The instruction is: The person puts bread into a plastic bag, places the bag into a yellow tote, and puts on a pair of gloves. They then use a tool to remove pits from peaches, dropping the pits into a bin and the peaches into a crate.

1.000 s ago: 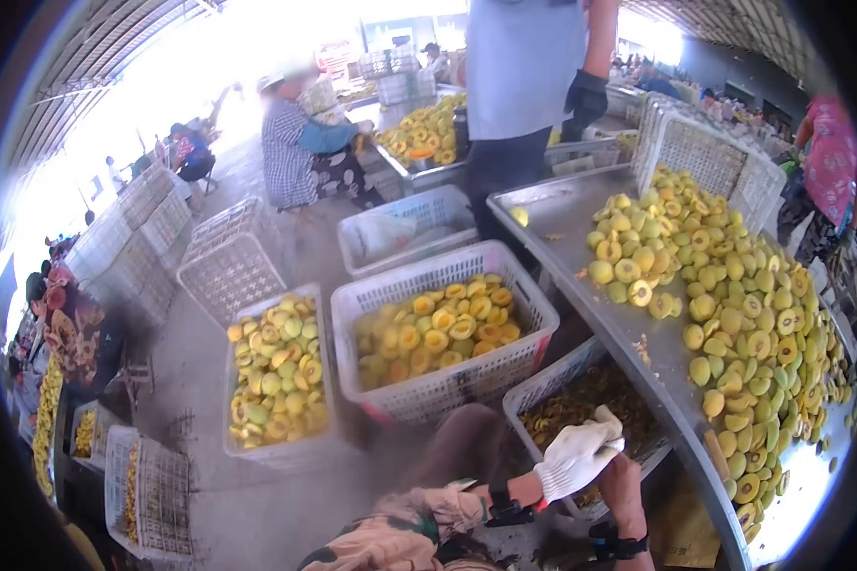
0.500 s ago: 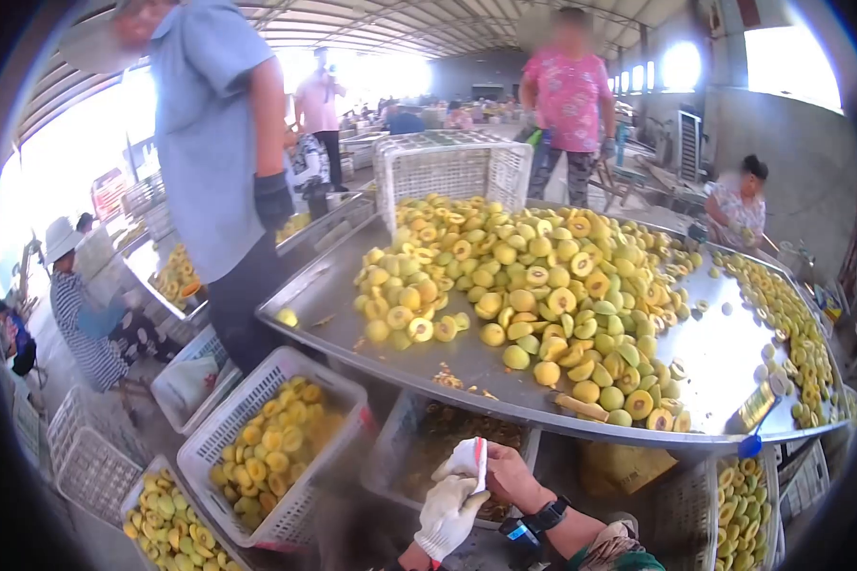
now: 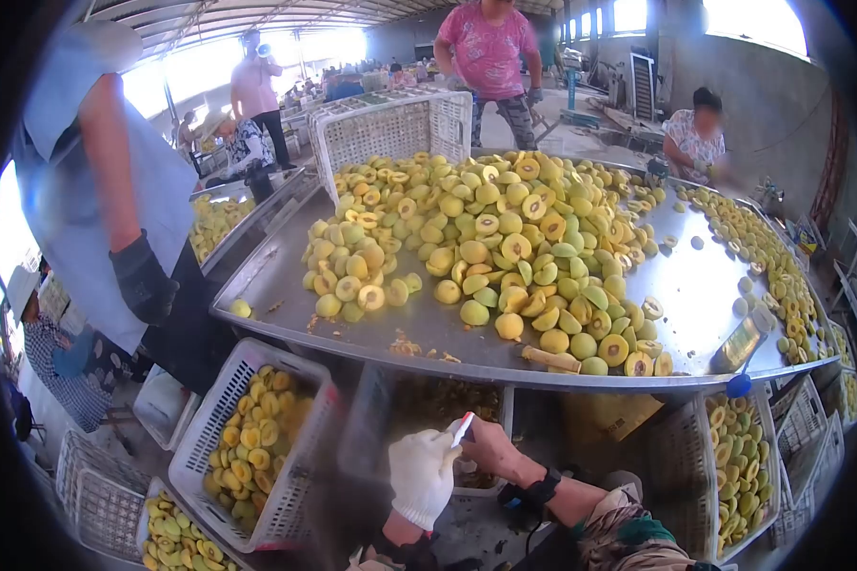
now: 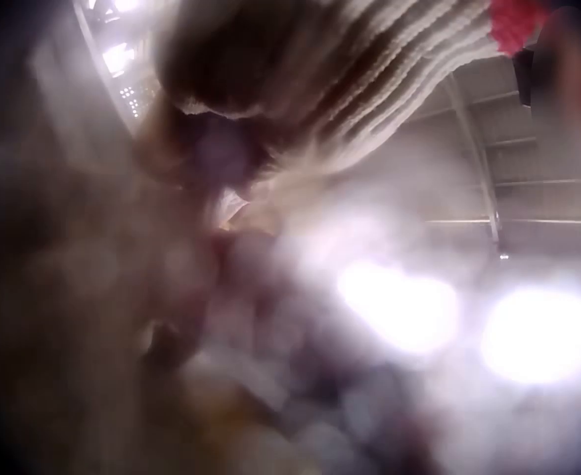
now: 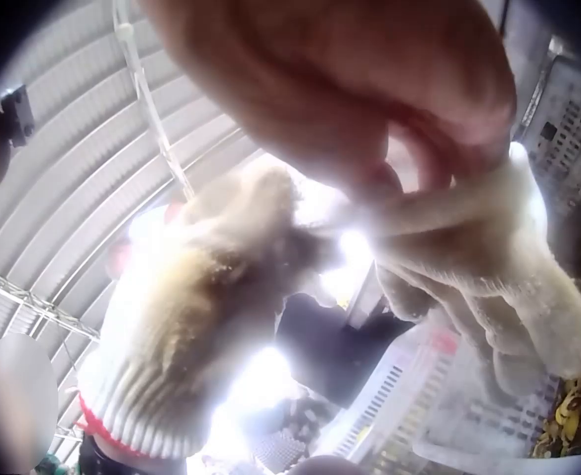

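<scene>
A white knit glove covers my left hand (image 3: 422, 478), which pinches the edge of a second, loose white glove (image 3: 462, 430) with a red rim. My bare right hand (image 3: 495, 451) grips the same glove from the other side. In the right wrist view, the loose glove (image 5: 518, 287) hangs with its fingers dangling between the bare right hand (image 5: 369, 89) and the gloved left hand (image 5: 206, 297). Ribbed white knit (image 4: 369, 89) with red trim fills the top of the left wrist view; the rest there is blurred.
A metal table (image 3: 419, 347) bears a heap of halved yellow-green fruit (image 3: 514, 247) and a tipped white crate (image 3: 390, 133). Below stand a crate of fruit halves (image 3: 324, 381) and a bin of scraps (image 3: 362, 428). A person in blue (image 3: 114, 209) stands at left.
The head view has turned right, from the floor crates to the metal table. Both hands stay together on the loose glove, whose red rim now points up between them.
</scene>
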`<act>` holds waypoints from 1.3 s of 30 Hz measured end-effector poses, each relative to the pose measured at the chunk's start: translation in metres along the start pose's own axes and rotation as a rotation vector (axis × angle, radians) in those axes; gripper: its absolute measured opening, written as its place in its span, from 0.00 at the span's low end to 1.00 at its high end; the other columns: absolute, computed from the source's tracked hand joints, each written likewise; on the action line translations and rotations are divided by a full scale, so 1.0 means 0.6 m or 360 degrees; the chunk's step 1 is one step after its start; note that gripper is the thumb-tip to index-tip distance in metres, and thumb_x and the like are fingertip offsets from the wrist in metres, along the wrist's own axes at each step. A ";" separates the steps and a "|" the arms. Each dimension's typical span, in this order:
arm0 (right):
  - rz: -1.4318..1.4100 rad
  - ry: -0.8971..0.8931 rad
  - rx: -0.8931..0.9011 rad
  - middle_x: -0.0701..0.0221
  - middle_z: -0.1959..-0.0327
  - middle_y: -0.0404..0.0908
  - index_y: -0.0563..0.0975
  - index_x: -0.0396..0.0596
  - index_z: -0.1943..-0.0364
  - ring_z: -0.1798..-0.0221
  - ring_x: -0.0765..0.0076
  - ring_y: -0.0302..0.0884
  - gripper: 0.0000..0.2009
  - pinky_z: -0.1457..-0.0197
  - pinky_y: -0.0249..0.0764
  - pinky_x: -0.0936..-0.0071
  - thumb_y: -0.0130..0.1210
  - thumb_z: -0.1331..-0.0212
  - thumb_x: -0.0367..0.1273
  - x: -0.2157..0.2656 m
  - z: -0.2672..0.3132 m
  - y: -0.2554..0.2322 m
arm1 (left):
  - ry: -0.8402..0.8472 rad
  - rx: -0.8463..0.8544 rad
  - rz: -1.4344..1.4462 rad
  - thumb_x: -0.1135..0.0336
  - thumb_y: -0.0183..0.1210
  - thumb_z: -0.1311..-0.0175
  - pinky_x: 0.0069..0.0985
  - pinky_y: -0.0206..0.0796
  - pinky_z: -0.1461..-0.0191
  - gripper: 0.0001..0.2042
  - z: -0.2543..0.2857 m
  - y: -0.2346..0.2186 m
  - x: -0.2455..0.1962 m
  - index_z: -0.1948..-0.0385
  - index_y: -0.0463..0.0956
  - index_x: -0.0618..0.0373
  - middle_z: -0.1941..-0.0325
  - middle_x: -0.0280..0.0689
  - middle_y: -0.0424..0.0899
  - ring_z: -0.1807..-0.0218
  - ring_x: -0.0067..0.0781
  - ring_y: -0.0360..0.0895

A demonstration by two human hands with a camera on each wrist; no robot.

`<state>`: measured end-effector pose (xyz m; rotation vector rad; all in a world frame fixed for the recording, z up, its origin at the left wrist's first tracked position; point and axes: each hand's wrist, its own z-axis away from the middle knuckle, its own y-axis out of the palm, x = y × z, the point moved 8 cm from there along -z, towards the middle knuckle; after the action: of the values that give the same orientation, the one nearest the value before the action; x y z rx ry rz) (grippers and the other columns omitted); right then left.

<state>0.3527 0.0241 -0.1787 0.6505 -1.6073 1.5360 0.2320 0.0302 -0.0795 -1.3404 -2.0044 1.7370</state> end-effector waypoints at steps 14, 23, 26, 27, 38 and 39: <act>-0.2378 -0.0023 0.0643 0.60 0.44 0.73 0.65 0.40 0.39 0.46 0.62 0.77 0.20 0.43 0.77 0.66 0.44 0.30 0.35 0.072 -0.013 -0.046 | 0.0277 -0.0494 0.0624 0.72 0.64 0.47 0.38 0.63 0.55 0.10 0.006 -0.011 -0.079 0.63 0.76 0.55 0.61 0.42 0.75 0.58 0.48 0.72; -0.1555 -0.0623 0.0197 0.72 0.55 0.76 0.73 0.44 0.50 0.52 0.76 0.74 0.16 0.49 0.72 0.75 0.58 0.40 0.33 0.049 -0.004 -0.071 | 0.0387 -0.0532 0.0873 0.73 0.65 0.49 0.36 0.65 0.53 0.12 0.014 -0.008 -0.112 0.61 0.77 0.55 0.58 0.41 0.77 0.57 0.47 0.73; -0.1608 -0.0350 0.0517 0.64 0.43 0.74 0.72 0.41 0.45 0.44 0.71 0.73 0.19 0.43 0.69 0.75 0.54 0.37 0.34 0.073 -0.006 -0.050 | 0.0205 -0.0415 0.0880 0.74 0.61 0.44 0.33 0.66 0.52 0.08 -0.009 -0.030 -0.083 0.63 0.78 0.58 0.58 0.42 0.78 0.55 0.44 0.74; -0.2006 -0.0165 0.0530 0.63 0.40 0.73 0.72 0.40 0.45 0.43 0.70 0.73 0.18 0.41 0.69 0.75 0.52 0.36 0.35 0.080 -0.002 -0.036 | 0.0163 -0.0403 0.0921 0.74 0.60 0.43 0.33 0.66 0.52 0.07 -0.016 -0.038 -0.074 0.63 0.78 0.58 0.58 0.42 0.78 0.55 0.44 0.74; -0.1820 -0.0562 0.0327 0.71 0.63 0.77 0.75 0.41 0.69 0.62 0.74 0.73 0.05 0.58 0.71 0.78 0.54 0.41 0.28 0.132 0.013 -0.110 | -0.0252 -0.0215 0.1316 0.75 0.59 0.40 0.25 0.65 0.54 0.06 0.019 0.043 -0.049 0.63 0.75 0.64 0.62 0.39 0.77 0.60 0.29 0.74; -0.2010 -0.0420 0.0366 0.69 0.58 0.77 0.74 0.41 0.60 0.58 0.73 0.74 0.07 0.54 0.72 0.75 0.55 0.41 0.27 0.115 0.013 -0.109 | -0.0219 -0.0211 0.1327 0.75 0.59 0.40 0.25 0.65 0.54 0.06 0.016 0.041 -0.053 0.63 0.75 0.64 0.62 0.39 0.77 0.59 0.30 0.74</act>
<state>0.3666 0.0189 -0.0842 1.6314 -0.7913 0.6635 0.2571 -0.0009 -0.0907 -2.4017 -1.7550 2.0447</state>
